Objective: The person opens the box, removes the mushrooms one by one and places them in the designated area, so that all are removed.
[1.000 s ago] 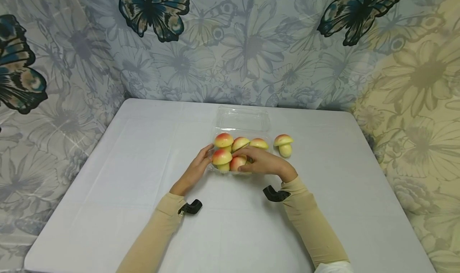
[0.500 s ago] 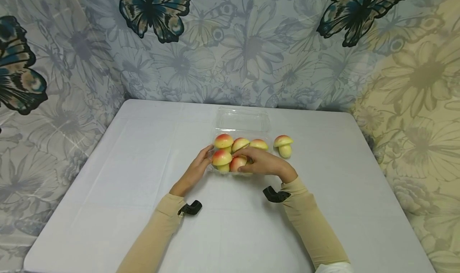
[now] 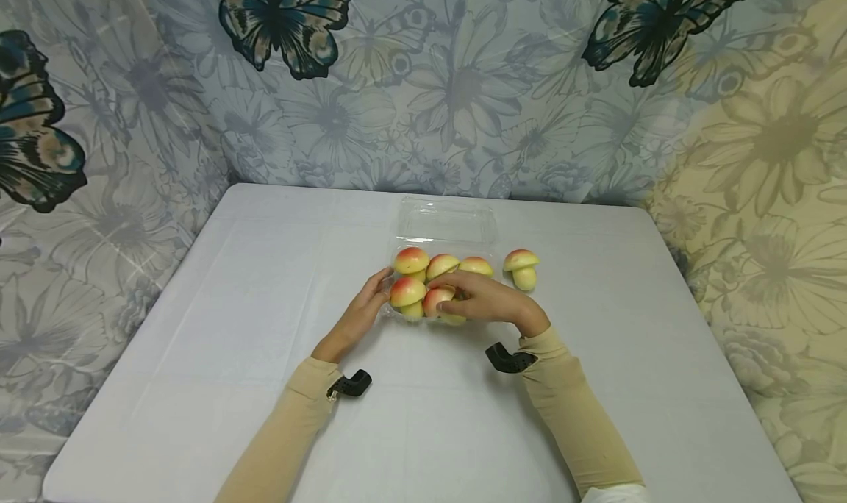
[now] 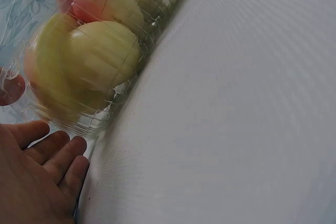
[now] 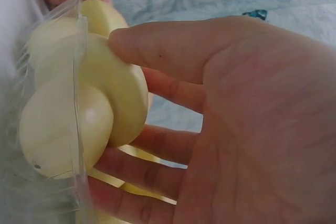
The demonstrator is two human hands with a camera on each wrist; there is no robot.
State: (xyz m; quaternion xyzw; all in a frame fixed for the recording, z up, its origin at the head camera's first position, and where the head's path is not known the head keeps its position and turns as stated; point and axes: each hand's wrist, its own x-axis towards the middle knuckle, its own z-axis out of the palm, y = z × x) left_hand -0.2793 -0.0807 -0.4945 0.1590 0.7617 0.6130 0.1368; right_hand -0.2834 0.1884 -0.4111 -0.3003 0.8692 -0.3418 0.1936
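A clear plastic clamshell container (image 4: pixel 84 124) holds several artificial mushrooms with red-and-yellow caps, among them a front-left mushroom (image 3: pixel 407 291). My left hand (image 3: pixel 357 313) rests at its left side, fingers fairly straight. In the left wrist view that hand's fingertips lie close to the ribbed wall, with the thumb near the rim. With thumb and fingers round its cap, my right hand (image 3: pixel 486 301) holds a mushroom (image 5: pixel 131 103) in the front row, stem inside the container. The right hand partly hides the container's right front part in the head view.
The container's hinged lid (image 3: pixel 446 220) lies folded back behind it. One loose mushroom (image 3: pixel 523 269) lies on the white table (image 3: pixel 198 385), just right of the container. Floral cloth walls with butterflies (image 3: pixel 281 25) border the table at the back and sides.
The right hand and the mushroom in it have shifted very slightly. The left hand stays at the container's left side.
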